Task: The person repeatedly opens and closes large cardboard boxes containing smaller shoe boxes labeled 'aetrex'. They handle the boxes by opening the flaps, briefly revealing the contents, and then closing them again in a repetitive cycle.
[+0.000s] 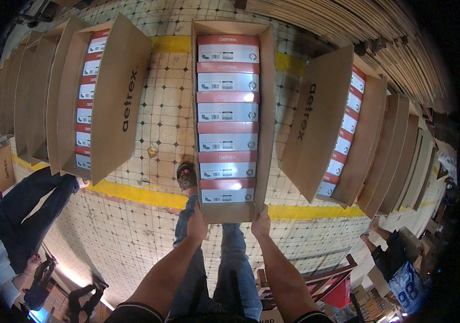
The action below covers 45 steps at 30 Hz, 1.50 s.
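A long, open cardboard carton [230, 214] lies in the middle, its near end toward me. Inside, several shoe boxes [227, 112] with red lids and white, labelled sides form one row from end to end. My left hand [198, 224] is closed on the carton's near left corner. At the near right corner my right hand [261, 223] grips in the same way. The fingers of both hands are partly hidden by the carton walls.
Rows of open cartons stand on the left [117, 102] and right [316, 118]; the nearest hold similar boxes. Flattened cardboard [343, 21] is stacked at the far right. Yellow stripes [316, 212] cross the tiled floor. People [30, 196] are at the lower left and lower right, near a red cart [332, 285].
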### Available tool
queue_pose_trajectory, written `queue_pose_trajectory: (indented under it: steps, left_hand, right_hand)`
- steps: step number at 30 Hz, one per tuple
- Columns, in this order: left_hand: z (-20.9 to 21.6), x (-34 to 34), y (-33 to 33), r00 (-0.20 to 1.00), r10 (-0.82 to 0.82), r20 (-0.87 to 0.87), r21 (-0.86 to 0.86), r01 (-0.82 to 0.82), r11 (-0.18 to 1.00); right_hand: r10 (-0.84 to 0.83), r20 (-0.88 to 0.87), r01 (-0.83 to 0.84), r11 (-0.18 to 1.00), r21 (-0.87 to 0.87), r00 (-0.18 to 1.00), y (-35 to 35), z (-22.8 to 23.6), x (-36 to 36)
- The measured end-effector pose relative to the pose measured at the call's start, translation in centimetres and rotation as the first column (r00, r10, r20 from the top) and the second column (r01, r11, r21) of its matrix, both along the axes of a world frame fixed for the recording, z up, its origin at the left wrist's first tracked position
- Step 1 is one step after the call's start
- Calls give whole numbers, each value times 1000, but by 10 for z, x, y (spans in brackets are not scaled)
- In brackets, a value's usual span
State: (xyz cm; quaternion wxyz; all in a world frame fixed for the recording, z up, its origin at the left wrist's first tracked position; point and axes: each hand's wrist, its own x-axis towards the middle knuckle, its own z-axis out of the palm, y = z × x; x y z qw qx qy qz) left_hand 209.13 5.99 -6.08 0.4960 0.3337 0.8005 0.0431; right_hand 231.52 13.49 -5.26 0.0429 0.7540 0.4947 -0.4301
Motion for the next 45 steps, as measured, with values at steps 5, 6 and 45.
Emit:
queue_pose_trajectory:
  steps: [5,6,45]
  left_hand:
    - [4,0,3,1000,11,15,-67,-10,998]
    - [5,0,4,1000,16,10,-62,-15,998]
    - [45,-429,221,899,-94,-427,348,260,901]
  right_hand:
    - [-30,-28,29,998,-56,999,0,-1,1]
    - [-49,-22,48,997,-53,999,0,-2,2]
    - [193,-452,3,918,397,871,156,54,-309]
